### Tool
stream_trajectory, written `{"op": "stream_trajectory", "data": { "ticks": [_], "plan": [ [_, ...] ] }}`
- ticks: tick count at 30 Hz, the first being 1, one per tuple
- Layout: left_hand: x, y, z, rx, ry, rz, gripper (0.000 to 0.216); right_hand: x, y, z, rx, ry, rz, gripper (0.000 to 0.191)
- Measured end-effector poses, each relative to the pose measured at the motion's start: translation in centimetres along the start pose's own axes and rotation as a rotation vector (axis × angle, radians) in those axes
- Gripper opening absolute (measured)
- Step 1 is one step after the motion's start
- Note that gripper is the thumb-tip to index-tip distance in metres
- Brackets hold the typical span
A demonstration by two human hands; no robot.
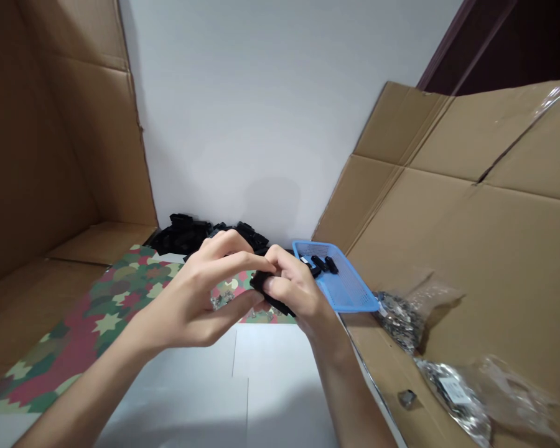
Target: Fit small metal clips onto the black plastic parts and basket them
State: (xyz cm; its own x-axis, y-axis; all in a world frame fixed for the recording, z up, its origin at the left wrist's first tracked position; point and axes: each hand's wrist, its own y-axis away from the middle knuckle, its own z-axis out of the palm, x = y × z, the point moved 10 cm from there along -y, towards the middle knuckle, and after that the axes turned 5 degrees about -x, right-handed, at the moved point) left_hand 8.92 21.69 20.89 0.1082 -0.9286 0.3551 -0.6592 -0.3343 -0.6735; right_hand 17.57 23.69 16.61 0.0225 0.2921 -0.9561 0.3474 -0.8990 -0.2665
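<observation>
Left hand [193, 295], right hand [299, 289] grip one black part [279, 304]; one blue basket [340, 294], three o'clock; two bags [399, 320], four o'clock.

Our left forearm [102, 376] runs in from 7 o'clock, right forearm [345, 379] from 5. Our left hand [192, 292] is arched, thumb and index pointing 2-3; our right hand [297, 287] is curled, thumb toward 10.

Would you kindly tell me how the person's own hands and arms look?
The left hand and right hand are both ungloved, with no ring, watch or bracelet in view. The forearms are bare too: no sleeves show within the picture.
</observation>
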Motion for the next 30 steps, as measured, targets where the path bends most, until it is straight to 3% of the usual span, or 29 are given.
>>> {"op": "stream_trajectory", "data": {
  "ticks": [5, 9, 12, 18, 26, 30],
  "plan": [
    [-0.9, 0.2, -1.2, 0.187, 0.194, -0.080, 0.016, -1.8, 0.5, -1.2, 0.148, 0.285, -0.244, 0.006],
    [-1.0, 0.2, -1.0, 0.189, 0.219, -0.117, 0.007, -4.6, 2.1, -0.3, 0.204, 0.583, -0.658, 0.019],
    [-1.0, 0.4, -1.2, 0.225, 0.229, -0.118, 0.009, -5.1, 2.6, 0.5, 0.192, 0.705, -0.798, 0.023],
    [-0.9, 0.7, -1.5, 0.304, 0.240, -0.101, 0.012, -4.8, 2.0, 0.4, 0.206, 0.671, -0.747, 0.020],
    [0.4, 1.2, -2.1, 0.355, 0.057, -0.031, 0.013, -4.0, 1.4, 0.1, 0.210, 0.651, -0.619, 0.017],
    [0.0, 0.7, -2.1, 0.269, 0.077, -0.056, 0.010, -2.4, 0.3, -1.1, 0.163, 0.367, -0.372, 0.006]
  ]
}}
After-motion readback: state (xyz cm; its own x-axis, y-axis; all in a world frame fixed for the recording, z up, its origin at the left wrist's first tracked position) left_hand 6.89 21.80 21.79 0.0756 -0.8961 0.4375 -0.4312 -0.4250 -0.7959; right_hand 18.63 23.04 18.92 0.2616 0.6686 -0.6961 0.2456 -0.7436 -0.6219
